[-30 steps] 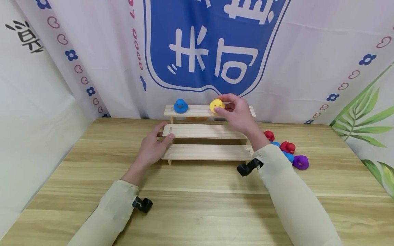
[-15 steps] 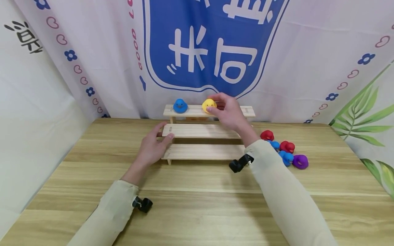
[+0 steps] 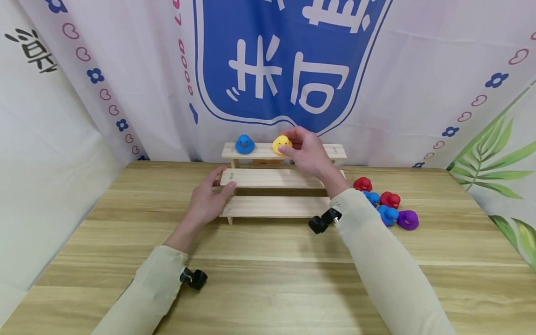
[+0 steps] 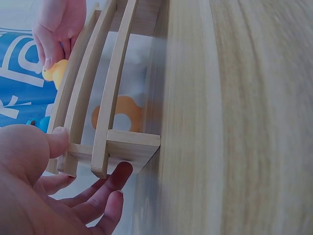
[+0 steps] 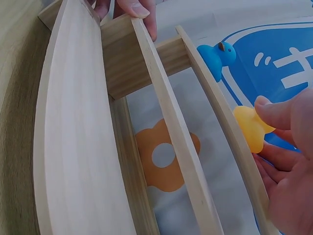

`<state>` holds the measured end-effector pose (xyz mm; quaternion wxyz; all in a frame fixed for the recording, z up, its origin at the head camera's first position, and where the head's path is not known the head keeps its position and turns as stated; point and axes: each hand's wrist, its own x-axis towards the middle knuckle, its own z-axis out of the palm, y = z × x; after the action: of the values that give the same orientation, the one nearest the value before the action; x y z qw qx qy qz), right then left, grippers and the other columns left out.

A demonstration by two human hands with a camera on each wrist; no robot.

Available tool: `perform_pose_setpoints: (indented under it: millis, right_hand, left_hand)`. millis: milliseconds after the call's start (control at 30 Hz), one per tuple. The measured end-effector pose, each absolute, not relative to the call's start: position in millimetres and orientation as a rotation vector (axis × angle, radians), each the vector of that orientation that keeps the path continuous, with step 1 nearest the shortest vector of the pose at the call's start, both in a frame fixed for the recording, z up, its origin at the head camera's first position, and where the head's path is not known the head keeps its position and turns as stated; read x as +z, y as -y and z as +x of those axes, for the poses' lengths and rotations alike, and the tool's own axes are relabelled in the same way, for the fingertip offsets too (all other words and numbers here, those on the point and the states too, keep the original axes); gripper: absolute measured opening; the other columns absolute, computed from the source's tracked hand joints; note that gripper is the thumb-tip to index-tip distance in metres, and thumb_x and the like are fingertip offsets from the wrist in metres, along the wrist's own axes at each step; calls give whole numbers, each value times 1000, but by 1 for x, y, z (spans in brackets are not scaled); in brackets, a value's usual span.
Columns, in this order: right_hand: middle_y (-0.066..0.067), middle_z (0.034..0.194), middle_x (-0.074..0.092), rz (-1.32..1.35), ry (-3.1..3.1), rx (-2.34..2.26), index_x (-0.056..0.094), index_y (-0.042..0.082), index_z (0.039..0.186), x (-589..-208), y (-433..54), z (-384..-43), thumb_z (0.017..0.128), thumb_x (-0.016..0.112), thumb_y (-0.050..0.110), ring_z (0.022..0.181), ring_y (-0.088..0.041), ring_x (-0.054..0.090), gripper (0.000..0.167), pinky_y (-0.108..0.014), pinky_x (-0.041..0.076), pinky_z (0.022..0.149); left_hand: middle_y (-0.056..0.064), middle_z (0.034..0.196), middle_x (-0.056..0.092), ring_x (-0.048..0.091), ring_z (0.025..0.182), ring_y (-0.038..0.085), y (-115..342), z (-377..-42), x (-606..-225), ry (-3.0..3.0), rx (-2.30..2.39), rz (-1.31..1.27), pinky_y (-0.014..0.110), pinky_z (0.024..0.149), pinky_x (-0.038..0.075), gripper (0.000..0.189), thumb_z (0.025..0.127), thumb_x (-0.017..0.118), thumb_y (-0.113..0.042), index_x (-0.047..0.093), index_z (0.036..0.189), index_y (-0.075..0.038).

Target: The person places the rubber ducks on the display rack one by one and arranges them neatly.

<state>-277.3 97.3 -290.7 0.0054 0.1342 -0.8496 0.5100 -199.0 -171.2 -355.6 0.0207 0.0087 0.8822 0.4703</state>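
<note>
The yellow duck was on the top step of the wooden stand, pinched in your right hand, near the blue duck. Your left hand pinched the middle step's left end. Red, blue and purple ducks sat on the table.

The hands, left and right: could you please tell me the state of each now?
Left hand: holding the shelf by its left end.
Right hand: holding the yellow duck.

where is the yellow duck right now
In the head view, the yellow duck is at the middle of the top shelf, right of that shelf's blue duck, held in the right hand.
</note>
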Motion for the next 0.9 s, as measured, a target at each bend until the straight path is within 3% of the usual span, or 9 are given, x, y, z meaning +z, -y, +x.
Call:
perform_pose_setpoints:
  millis: [900]
  right_hand:
    - [-7,149,60,397,2704,1562,57,14,150,-288,-102,-274,104,70,23,131,-25,60,49,-39,52,116]
  left_hand:
    - [26,160,48,54,143,44,171,-200,-357,-2741,1467,35,59,110,53,69,110,56,-42,28,169,-22]
